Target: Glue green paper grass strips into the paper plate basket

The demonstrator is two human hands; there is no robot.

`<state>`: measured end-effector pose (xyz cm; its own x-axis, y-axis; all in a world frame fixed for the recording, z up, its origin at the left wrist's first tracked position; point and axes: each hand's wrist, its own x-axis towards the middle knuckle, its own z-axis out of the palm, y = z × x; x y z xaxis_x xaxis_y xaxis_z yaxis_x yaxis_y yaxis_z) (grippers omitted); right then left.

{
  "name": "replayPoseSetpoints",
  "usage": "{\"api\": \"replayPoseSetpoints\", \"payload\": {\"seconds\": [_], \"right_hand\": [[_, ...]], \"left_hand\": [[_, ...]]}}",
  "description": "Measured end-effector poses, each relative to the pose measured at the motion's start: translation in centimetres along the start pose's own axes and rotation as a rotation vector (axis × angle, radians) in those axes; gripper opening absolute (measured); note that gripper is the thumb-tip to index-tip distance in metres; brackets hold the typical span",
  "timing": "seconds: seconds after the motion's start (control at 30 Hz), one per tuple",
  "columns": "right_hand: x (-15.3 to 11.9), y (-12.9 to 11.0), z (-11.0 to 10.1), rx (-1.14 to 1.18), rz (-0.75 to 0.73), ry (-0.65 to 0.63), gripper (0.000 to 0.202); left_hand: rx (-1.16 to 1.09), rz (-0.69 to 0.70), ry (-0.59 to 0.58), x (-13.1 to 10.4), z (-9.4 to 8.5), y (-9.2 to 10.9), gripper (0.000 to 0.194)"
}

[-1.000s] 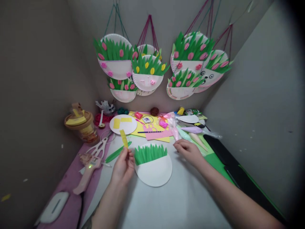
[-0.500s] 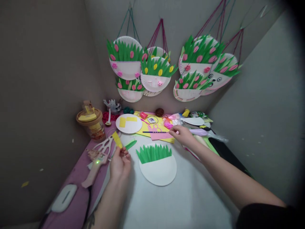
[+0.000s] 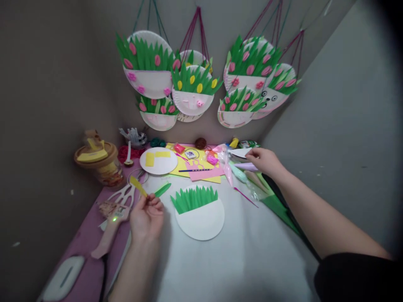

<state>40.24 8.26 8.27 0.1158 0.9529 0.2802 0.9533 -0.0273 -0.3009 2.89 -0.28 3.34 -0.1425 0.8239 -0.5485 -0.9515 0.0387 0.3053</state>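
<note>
My left hand pinches a yellow paper strip at the left of the white work surface. A green paper leaf lies just beyond its fingers. Over at the back right, my right hand has its fingers closed on the end of a white paper piece. Between the hands lies a white paper plate with a row of green paper grass across its upper part. A dark blue pencil rests on pink and yellow sheets behind it.
A white oval with yellow pieces lies back left. Left are a lidded cup, scissors, a pink glue gun and a white case. Clay bags lie right. Decorated plates hang on the wall.
My right hand has moved from beside the pencil to the white paper piece at the back right. The yellow strip in my left hand has turned. The camera view has shifted.
</note>
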Motion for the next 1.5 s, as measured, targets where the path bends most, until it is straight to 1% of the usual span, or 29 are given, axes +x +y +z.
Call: {"api": "replayPoseSetpoints", "payload": {"seconds": [0.07, 0.1, 0.17, 0.27, 0.33, 0.37, 0.4, 0.47, 0.53, 0.57, 0.6, 0.63, 0.7, 0.77, 0.87, 0.97, 1.07, 1.17, 1.23, 1.27, 1.3, 1.37, 1.4, 1.43, 1.5], "right_hand": [[-1.4, 1.8, -0.6, -0.091, 0.038, -0.101, 0.027], [-2.2, 2.7, -0.9, -0.127, 0.064, -0.119, 0.030], [-3.7, 4.5, -1.8, -0.188, 0.136, -0.099, 0.034], [-5.7, 7.2, -3.5, -0.258, 0.253, -0.064, 0.032], [-6.9, 8.8, -4.4, -0.281, 0.292, -0.064, 0.030], [-7.4, 9.5, -4.7, -0.285, 0.300, -0.067, 0.030], [-7.9, 9.9, -4.9, -0.281, 0.301, -0.071, 0.029], [-8.7, 10.4, -4.9, -0.256, 0.300, -0.081, 0.028], [-9.0, 10.1, -4.6, -0.224, 0.286, -0.094, 0.027], [-9.0, 9.7, -4.3, -0.210, 0.269, -0.101, 0.028], [-8.9, 9.1, -4.0, -0.198, 0.244, -0.111, 0.029], [-8.7, 8.4, -3.7, -0.184, 0.212, -0.120, 0.030], [-7.8, 6.6, -3.1, -0.160, 0.135, -0.131, 0.031], [-6.6, 4.5, -2.6, -0.138, 0.069, -0.122, 0.031], [-4.8, 0.9, -1.9, -0.105, 0.005, -0.104, 0.030], [-3.5, -2.0, -1.0, -0.064, -0.100, -0.102, 0.027], [-2.7, -3.7, 0.4, -0.041, -0.198, -0.126, 0.024], [-2.5, -5.1, 1.8, -0.034, -0.224, -0.162, 0.023], [-2.6, -6.7, 2.7, -0.002, -0.250, -0.205, 0.022], [-2.8, -8.0, 3.1, 0.030, -0.290, -0.246, 0.021], [-3.0, -9.4, 3.5, 0.066, -0.351, -0.293, 0.019], [-3.7, -13.1, 4.5, 0.134, -0.576, -0.383, 0.019], [-4.2, -15.2, 5.1, 0.132, -0.691, -0.405, 0.019], [-4.6, -17.3, 5.8, 0.112, -0.807, -0.425, 0.019], [-5.4, -21.6, 7.5, 0.048, -0.980, -0.465, 0.017]], "left_hand": [[0.016, -0.011, 0.004, -0.2, 0.1, -0.1, 0.024], [0.025, -0.015, 0.000, -0.3, 0.1, -0.2, 0.024], [0.043, -0.024, -0.015, -0.3, 0.1, -0.3, 0.023], [0.071, -0.032, -0.039, -0.3, 0.1, -0.6, 0.021], [0.107, -0.033, -0.062, -0.6, 0.3, -1.0, 0.019], [0.145, -0.034, -0.092, -0.9, 0.3, -1.3, 0.016], [0.207, -0.032, -0.144, -1.3, 0.4, -1.7, 0.014], [0.422, -0.014, -0.313, -2.4, 0.4, -2.6, 0.014], [0.750, 0.012, -0.525, -3.5, 0.1, -3.6, 0.021], [0.917, 0.019, -0.598, -3.9, -0.1, -4.1, 0.023], [1.052, 0.005, -0.649, -4.3, -0.3, -4.6, 0.025], [1.144, -0.011, -0.674, -4.5, -0.5, -5.0, 0.025], [1.245, -0.070, -0.692, -4.5, -0.9, -5.7, 0.026], [1.298, -0.102, -0.682, -4.2, -1.2, -6.1, 0.027], [1.331, -0.084, -0.669, -3.7, -1.4, -6.1, 0.025], [1.320, -0.071, -0.695, -3.6, -1.6, -5.9, 0.020], [1.317, -0.067, -0.755, -3.8, -1.7, -5.8, 0.016], [1.329, -0.086, -0.807, -4.3, -1.6, -5.6, 0.013], [1.346, -0.095, -0.855, -4.7, -1.5, -5.2, 0.011], [1.354, -0.121, -0.910, -4.9, -1.5, -5.0, 0.011], [1.357, -0.176, -0.990, -5.0, -1.5, -4.7, 0.013], [1.326, -0.357, -1.192, -5.3, -1.6, -4.3, 0.020], [1.293, -0.453, -1.274, -5.3, -1.7, -4.1, 0.025], [1.262, -0.535, -1.329, -5.3, -1.9, -3.9, 0.031], [1.222, -0.635, -1.363, -5.3, -2.0, -3.6, 0.041]]}}
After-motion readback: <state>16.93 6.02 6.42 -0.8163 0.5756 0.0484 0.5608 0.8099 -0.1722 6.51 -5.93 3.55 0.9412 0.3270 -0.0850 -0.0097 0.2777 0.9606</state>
